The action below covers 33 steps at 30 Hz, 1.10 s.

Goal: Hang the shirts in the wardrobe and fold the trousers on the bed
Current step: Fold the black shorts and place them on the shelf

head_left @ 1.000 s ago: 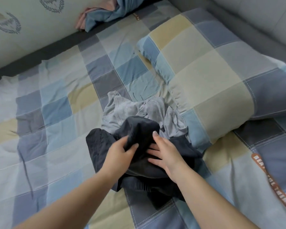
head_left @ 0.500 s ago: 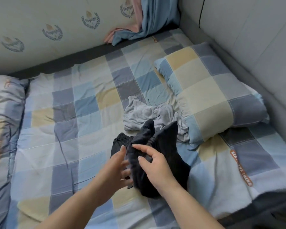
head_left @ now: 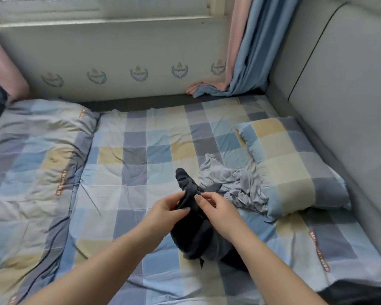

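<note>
Dark garment (head_left: 194,227) pinched by left hand (head_left: 166,209), right hand (head_left: 216,209) above bed (head_left: 141,150).

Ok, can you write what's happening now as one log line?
left hand: grips dark garment | right hand: pinches it | grey garment: crumpled beside pillow | fold: not done

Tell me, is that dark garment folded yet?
Not folded: the dark garment hangs bunched and crumpled, lifted by the left hand and right hand.
</note>
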{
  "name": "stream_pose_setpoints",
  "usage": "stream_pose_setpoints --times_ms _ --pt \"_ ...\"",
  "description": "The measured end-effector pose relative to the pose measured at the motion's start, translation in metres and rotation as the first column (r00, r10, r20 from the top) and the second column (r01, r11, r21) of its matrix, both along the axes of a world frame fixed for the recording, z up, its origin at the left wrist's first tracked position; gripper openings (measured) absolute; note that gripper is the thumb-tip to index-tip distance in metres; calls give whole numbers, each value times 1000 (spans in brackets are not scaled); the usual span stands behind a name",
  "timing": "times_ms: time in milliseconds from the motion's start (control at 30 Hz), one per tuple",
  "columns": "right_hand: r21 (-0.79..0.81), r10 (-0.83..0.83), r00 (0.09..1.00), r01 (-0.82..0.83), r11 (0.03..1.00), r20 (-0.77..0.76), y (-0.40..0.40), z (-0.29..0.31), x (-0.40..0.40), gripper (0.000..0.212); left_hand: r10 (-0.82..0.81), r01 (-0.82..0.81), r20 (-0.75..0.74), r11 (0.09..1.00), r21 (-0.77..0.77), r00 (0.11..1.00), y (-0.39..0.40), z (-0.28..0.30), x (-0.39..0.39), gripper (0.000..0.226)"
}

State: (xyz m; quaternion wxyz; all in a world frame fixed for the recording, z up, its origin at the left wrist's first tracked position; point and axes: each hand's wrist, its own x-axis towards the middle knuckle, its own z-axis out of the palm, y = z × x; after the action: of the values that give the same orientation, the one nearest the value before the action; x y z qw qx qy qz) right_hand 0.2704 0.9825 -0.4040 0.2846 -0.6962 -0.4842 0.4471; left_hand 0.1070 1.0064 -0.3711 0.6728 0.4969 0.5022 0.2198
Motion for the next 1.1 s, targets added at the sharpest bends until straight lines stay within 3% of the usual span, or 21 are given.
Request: stream_pose_setpoints --times_ms 100,200,233,267,333,400,433,500,567,633,700,767,933,1100 --pt "-82 104 983 -93 992 154 23 49 -29 48 -93 93 -3 991 97 996 -10 25 -25 45" --pt "-305 87 996 -76 949 22 43 95 -58 55 -186 191 -46 953 234 982 -24 45 -46 48" --pt "-363 141 989 -112 925 54 46 107 -68 52 -219 226 -57 932 285 974 -30 51 -51 49" --pt "-411 271 947 -180 894 174 49 116 -78 51 -246 257 -77 909 328 966 -37 55 -57 47" --pt "-521 529 729 -276 808 434 50 126 -101 59 -267 292 -118 879 378 956 -46 60 -64 43" --pt "-559 626 587 -325 763 514 50 126 -122 41 -255 288 -136 872 396 957 -52 62 -77 43" --pt "-522 617 589 -352 777 522 50 127 -131 30 -254 282 -124 877 389 959 -54 63 -86 45" --pt "-372 542 678 -398 838 496 51 130 -142 11 -263 272 -75 895 353 962 -54 64 -108 47" --pt "-222 471 771 -416 882 429 52 137 -149 10 -235 228 -19 917 327 972 -50 69 -129 37" --pt "-103 431 824 -424 900 369 50 147 -157 10 -79 65 21 916 395 997 -40 76 -153 16" --pt "-14 427 854 -443 896 297 45 159 -164 11 135 -99 -30 845 526 990 -24 79 -178 16" --pt "71 404 894 -423 903 192 40 177 -168 18 195 -57 -152 775 629 969 -10 81 -201 28" --pt "263 338 941 -331 906 18 39 239 -167 21 47 197 -352 757 623 935 15 90 -224 31" --pt "457 233 972 -196 868 -26 45 285 -158 21 178 164 -434 749 641 883 42 103 -244 25"
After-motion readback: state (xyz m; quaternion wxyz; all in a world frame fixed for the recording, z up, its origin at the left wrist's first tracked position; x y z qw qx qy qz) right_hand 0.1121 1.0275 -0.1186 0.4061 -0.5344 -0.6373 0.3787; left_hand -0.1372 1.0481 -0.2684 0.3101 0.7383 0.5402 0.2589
